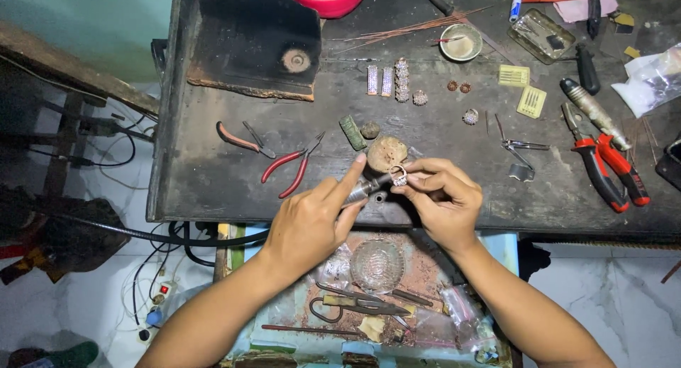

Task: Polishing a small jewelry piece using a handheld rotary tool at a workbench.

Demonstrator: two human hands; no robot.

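Silver ring: a small silvery metal ring (pixel 399 175) sits at the near edge of the dark, scorched workbench (pixel 213 176), just in front of the round brownish charred block (pixel 386 152).
Right hand: the right hand (pixel 440 198) pinches the ring between thumb and fingertips, apparently to steady it against the tool.
Left hand: the left hand (pixel 312 222) is wrapped around a slim grey metal tool (pixel 369 187), index finger stretched along it toward the ring, which looks like a grip for fine control.
Pliers: small red-handled pliers (pixel 291 168) lie left of the block, within reach.
Glass dish: a clear cut-glass dish (pixel 377 265) rests on the lower tray below the block, under the hands, seemingly to catch bits.
Hard to tell: the tool's tip is hidden behind the ring and fingers; the ring's detail is too small to read.
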